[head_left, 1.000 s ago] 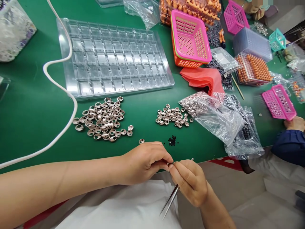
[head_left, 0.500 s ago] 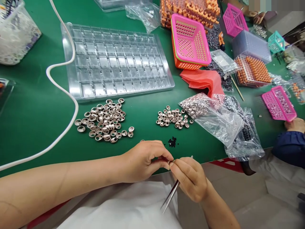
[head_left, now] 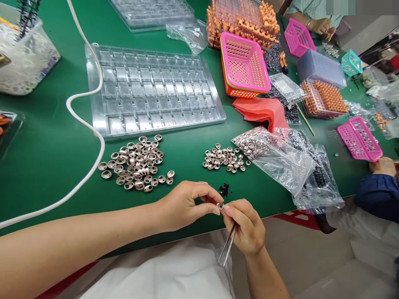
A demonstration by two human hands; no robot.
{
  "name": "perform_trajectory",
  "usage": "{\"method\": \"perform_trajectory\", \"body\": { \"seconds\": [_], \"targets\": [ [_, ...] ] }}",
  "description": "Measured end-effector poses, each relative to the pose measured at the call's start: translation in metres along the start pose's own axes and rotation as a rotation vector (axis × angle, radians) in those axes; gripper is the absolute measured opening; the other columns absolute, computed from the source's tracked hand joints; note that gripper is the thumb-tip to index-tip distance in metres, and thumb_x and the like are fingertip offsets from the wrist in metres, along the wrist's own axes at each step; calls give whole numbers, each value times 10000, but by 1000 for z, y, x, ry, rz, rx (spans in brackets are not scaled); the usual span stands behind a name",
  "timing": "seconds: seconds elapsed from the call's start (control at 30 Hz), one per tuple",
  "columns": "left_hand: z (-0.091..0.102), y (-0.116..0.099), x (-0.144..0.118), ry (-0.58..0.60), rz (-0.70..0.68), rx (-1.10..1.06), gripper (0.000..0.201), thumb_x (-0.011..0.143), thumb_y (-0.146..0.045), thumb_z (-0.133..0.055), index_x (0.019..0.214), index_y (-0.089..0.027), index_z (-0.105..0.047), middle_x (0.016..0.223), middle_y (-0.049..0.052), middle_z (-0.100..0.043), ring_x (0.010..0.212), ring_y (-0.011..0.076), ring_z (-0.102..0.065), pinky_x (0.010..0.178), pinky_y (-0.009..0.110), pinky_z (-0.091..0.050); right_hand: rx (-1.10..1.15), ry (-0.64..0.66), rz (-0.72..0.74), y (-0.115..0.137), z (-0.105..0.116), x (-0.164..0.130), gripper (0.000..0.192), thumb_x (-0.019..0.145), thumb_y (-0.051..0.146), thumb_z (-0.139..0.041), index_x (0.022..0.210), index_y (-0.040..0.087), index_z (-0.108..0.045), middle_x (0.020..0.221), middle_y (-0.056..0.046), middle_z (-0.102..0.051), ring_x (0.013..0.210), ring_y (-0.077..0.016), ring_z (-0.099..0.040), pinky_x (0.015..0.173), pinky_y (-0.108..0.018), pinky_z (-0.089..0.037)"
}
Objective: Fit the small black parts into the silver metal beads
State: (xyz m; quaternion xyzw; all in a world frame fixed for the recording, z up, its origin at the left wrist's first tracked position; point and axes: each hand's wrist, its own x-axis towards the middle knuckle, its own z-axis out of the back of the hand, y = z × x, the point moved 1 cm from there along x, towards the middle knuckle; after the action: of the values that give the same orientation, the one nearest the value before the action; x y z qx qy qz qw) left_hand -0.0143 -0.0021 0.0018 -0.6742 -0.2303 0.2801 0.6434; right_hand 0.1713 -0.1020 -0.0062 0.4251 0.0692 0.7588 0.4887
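Observation:
Between thumb and forefinger, my left hand (head_left: 187,206) pinches a small silvery ring-shaped piece (head_left: 220,205). The fingertips of my right hand (head_left: 246,226) touch that piece from the other side. Metal tweezers (head_left: 227,247) are tucked in my right palm, their tips pointing down toward my lap. Just beyond my fingers lies a little heap of tiny black parts (head_left: 223,189). Farther off is a pile of small silvery cup-like pieces (head_left: 224,158). A bigger pile of larger silvery rings (head_left: 137,162) spreads out above my left forearm.
A clear compartment tray (head_left: 156,91) lies behind the piles, with a white cable (head_left: 84,120) along its left. Plastic bags of parts (head_left: 277,155), red cloth (head_left: 262,110) and stacked baskets (head_left: 245,66) stand to the right. Other people's hands (head_left: 383,166) are at the far right.
Both hands have risen slightly, and the ring-shaped piece between them now shows more clearly. The tweezers have swung to a steeper angle. The camera view has shifted a little.

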Motion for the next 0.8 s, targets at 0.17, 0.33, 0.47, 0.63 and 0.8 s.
{"method": "perform_trajectory", "body": {
  "seconds": [0.17, 0.33, 0.47, 0.63, 0.8],
  "targets": [
    [1, 2, 2, -19, -19, 32, 104, 862, -206, -721, 935, -155, -776, 845, 40, -741, 777, 148, -700, 744, 242, -563, 22, 2, -50, -1, -3, 3, 453, 841, -35, -671, 1234, 182, -616, 907, -68, -689, 779, -155, -660, 627, -277, -588],
    [0, 7, 1, -46, 22, 34, 126, 851, -228, -715, 945, -162, -766, 851, 33, -753, 748, 143, -697, 731, 245, -565, 74, -26, -232, 0, 2, 1, 346, 876, 65, -678, 1184, 215, -632, 949, -64, -672, 764, -151, -635, 632, -288, -575],
    [-2, 7, 2, -21, 78, -3, 133, 850, -247, -692, 934, -159, -744, 854, 31, -775, 745, 147, -703, 719, 244, -571, 155, -62, -504, 2, 6, -5, 291, 963, 166, -558, 1236, 227, -638, 1045, -86, -654, 813, -161, -639, 657, -291, -568],
    [-2, 3, 3, -28, 89, 7, 123, 842, -246, -683, 920, -158, -719, 838, 25, -765, 733, 139, -699, 698, 232, -573, 231, -136, -623, 5, 7, -7, 256, 1002, 215, -495, 1176, 220, -682, 1007, -70, -643, 750, -137, -623, 629, -272, -558],
    [1, 3, 2, -79, 27, 151, 89, 858, -223, -661, 918, -169, -700, 830, 13, -738, 718, 125, -671, 682, 217, -556, 289, -194, -640, 5, 7, -7, 379, 979, 171, -556, 1339, 270, -616, 971, -52, -697, 716, -144, -691, 563, -266, -579]
  ]
}}
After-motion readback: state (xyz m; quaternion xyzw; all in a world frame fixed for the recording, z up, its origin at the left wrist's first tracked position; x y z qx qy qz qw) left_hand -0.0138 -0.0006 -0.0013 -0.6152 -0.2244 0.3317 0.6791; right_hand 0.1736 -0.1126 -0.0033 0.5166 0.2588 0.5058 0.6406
